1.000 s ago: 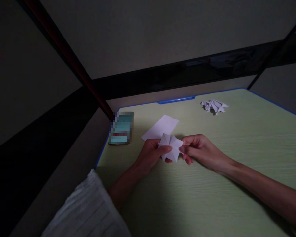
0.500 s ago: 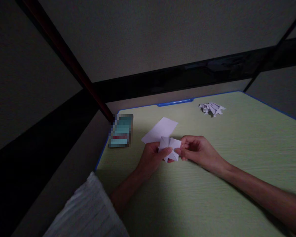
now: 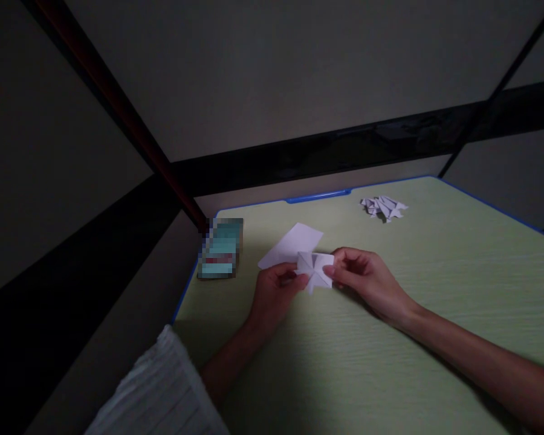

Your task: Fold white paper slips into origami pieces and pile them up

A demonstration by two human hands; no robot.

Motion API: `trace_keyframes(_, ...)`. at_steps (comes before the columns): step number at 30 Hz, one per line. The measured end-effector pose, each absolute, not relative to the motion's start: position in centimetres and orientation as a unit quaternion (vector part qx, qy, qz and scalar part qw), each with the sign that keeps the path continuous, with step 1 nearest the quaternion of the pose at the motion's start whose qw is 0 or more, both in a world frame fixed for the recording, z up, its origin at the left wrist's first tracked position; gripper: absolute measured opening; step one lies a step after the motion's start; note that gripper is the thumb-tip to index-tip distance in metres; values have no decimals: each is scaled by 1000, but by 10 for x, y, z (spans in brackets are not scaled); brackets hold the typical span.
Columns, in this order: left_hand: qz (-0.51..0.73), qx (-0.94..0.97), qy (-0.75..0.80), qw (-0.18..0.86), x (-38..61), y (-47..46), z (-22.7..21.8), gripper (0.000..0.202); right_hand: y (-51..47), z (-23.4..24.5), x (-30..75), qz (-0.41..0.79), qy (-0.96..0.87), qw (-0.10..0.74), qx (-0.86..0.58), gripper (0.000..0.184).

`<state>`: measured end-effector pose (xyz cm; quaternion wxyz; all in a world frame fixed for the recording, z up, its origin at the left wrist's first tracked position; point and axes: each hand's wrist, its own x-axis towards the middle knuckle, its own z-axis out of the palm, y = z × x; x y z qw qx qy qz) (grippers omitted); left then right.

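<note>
Holding the paper (image 3: pixel 316 266), folded into a rough square with creases running toward the middle, over the centre of the tabletop (image 3: pixel 344 374), overlapping in view the near end of a flat sheet (image 3: pixel 292 243). Cannot tell whether touching that sheet or raised off it. Pinching the lower left of the paper with the left hand (image 3: pixel 272 293), nearly closed, with thumb on the near face and fingers mostly out of sight. Pinching the right edge with the right hand (image 3: pixel 367 272), likewise nearly closed, with thumb on the near face and fingers behind. Noted also: a white pile (image 3: pixel 383 208) at far right; a pixelated object (image 3: pixel 220 251) at left. Judged very light, thin, stiffer along creases, limp at loose flaps, easily crushed or torn. Best taken by outer edges, with light thumb-and-finger pressure, keeping off the centre to spare the folds.
</note>
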<state>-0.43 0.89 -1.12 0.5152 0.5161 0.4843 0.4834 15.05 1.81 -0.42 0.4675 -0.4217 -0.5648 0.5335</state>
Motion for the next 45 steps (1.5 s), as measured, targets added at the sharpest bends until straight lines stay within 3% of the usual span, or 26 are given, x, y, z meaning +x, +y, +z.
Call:
trace_keyframes(4,508,568,492,421,-10,12,-13,32,17,3,160,314,-712,513,-362,11)
trace_keyframes(10,439,719,469,266,-14,9,-14,43,25,-5,174,74,-905,344,-239,14)
trace_keyframes(16,301,840,401,206,-13,6,-20,50,30,-11,174,104,-943,219,-229,21)
trace_keyframes(21,230,891,358,161,-17,5,-19,43,31,3,179,208,-936,168,-230,19)
trace_keyframes(26,156,917,343,128,-20,5,-14,40,31,9,182,224,-938,140,-224,19)
trace_keyframes(31,182,911,338,147,-21,7,-16,42,30,3,175,133,-950,138,-246,21)
trace_keyframes(39,259,894,345,122,-21,9,-22,29,26,-2,169,-57,-972,99,-207,21)
trace_keyframes(45,280,870,368,171,-18,8,-20,28,24,-1,166,-35,-966,101,-235,22)
